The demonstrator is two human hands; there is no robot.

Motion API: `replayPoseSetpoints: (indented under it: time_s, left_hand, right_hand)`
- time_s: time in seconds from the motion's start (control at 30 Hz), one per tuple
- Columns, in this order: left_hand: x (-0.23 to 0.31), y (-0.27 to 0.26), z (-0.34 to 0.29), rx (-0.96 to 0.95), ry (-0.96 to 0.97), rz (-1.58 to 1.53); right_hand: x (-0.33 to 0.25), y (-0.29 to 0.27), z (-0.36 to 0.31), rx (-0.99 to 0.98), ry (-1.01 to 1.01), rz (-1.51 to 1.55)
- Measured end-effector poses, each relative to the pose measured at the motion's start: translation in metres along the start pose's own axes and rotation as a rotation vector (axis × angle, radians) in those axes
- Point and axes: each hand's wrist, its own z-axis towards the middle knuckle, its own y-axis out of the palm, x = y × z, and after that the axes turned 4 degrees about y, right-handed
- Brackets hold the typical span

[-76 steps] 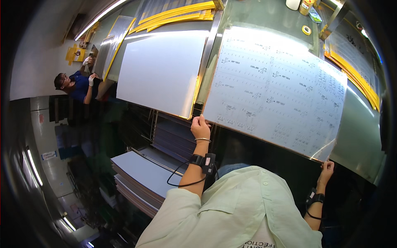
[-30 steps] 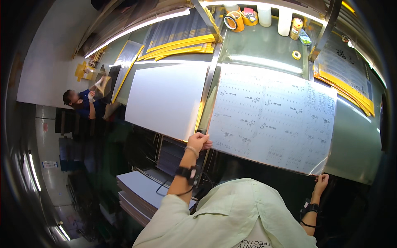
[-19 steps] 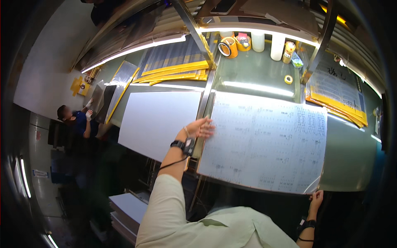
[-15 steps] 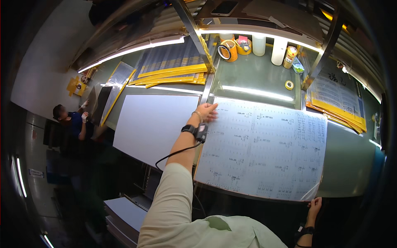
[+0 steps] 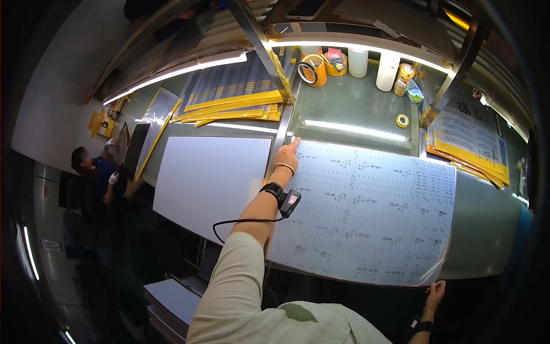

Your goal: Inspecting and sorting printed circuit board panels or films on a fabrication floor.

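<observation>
A large white panel [image 5: 366,212] with rows of small dark printed marks lies on the green worktop in front of me. My left hand [image 5: 286,157] rests at its far left corner, index finger stretched out onto the corner; the other fingers look loosely bent. At the near right corner my right hand [image 5: 436,292] pinches the panel's edge. A shiny diagonal streak shows beside that corner; whether a clear film lies on top, I cannot tell. To the left, close beside the printed panel, lies a plain white panel [image 5: 212,180].
Tape rolls [image 5: 312,70], white bottles [image 5: 387,71] and a spray can [image 5: 403,79] stand at the back, with a small tape roll [image 5: 403,120] nearer. Yellow-edged sheets are stacked left [image 5: 235,109] and right [image 5: 472,163]. Metal posts [image 5: 269,57] rise behind. A co-worker [image 5: 100,169] handles a dark panel at far left.
My left hand has moved slightly nearer the corner, and its index finger now points out onto it. My right hand stays at the near right corner. The co-worker's hands have shifted.
</observation>
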Motion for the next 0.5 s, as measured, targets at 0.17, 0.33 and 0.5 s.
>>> replayPoseSetpoints:
  time_s: [0.17,0.33,0.5]
  left_hand:
    - [0.013,-0.004,-0.004,-0.035,0.013,0.178]
    - [0.023,0.010,0.004,-0.007,0.167,0.380]
    - [0.020,0.007,-0.004,0.120,0.249,0.424]
  right_hand:
    - [0.002,-0.003,-0.003,-0.004,0.028,0.019]
    - [-0.002,-0.012,-0.009,0.040,0.072,0.046]
    - [-0.010,-0.010,-0.006,0.024,-0.022,-0.090]
